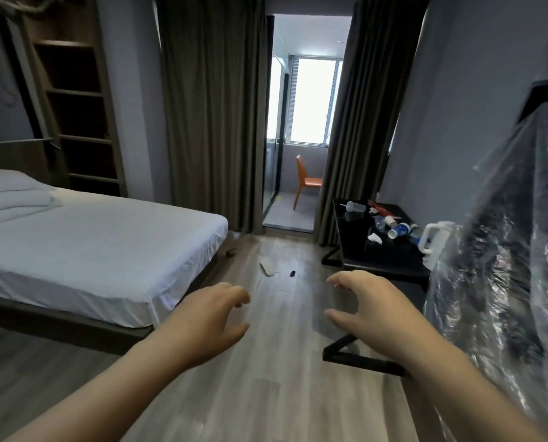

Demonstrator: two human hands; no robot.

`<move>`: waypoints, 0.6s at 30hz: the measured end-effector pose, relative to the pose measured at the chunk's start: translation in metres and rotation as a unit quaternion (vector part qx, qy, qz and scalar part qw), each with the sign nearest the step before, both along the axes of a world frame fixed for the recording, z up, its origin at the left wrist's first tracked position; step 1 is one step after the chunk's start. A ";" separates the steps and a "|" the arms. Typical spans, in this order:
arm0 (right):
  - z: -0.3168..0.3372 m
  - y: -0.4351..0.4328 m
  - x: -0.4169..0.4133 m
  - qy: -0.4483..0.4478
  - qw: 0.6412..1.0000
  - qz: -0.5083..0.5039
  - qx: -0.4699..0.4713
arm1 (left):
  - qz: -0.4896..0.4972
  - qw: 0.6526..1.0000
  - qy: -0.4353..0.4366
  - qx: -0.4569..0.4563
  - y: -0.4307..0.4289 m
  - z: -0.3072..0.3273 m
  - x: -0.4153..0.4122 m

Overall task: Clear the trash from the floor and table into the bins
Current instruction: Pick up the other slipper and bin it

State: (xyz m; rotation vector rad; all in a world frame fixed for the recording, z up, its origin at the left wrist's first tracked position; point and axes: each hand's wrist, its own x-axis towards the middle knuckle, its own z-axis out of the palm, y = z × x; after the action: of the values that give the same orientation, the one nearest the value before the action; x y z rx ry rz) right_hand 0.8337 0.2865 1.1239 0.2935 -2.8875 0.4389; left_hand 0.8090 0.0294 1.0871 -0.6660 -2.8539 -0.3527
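White and flat, a scrap of trash [267, 269] lies on the wooden floor [266, 393] out ahead of me, just beside a small black bit [292, 274]. A brownish lump [230, 252] sits near the foot corner of the bed [106, 250]. More waits on the black table [384, 260] to my right: paper cups [398, 231] tipped over toward the far right corner of the tabletop, a crumpled white tissue [375, 238] nearer the middle, a red wrapper [382, 209] and a clear lidded cup [353, 206] along the far edge. My left hand [208, 317] and right hand [371, 304] hover over the floor, well short of all of it, fingers loosely curled and holding nothing. I see no bin from here, so I risk gathering a handful with nowhere to drop it. The tipped cups may hold dregs that spill if I snatch them. The black bit is small enough to miss against the boards. The white jug [433, 237] at the table's right edge may not be trash at all, and the table's low foot [362, 360] could catch my step.
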 end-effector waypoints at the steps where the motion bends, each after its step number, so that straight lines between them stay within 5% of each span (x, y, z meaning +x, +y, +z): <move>1: -0.003 0.004 -0.013 -0.006 1.000 -0.001 -0.001 | 0.001 1.000 -0.006 -0.001 0.003 -0.003 -0.012; 18: -0.046 -0.018 -0.316 -0.065 0.997 -0.024 0.023 | 0.009 0.998 -0.060 -0.001 -0.025 -0.041 -0.318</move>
State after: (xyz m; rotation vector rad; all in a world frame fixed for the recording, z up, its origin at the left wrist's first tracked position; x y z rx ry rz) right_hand 0.5175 0.2688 1.0780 0.2103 -3.0273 0.3968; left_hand 0.4911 0.0041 1.0461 -0.6385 -2.9713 -0.3993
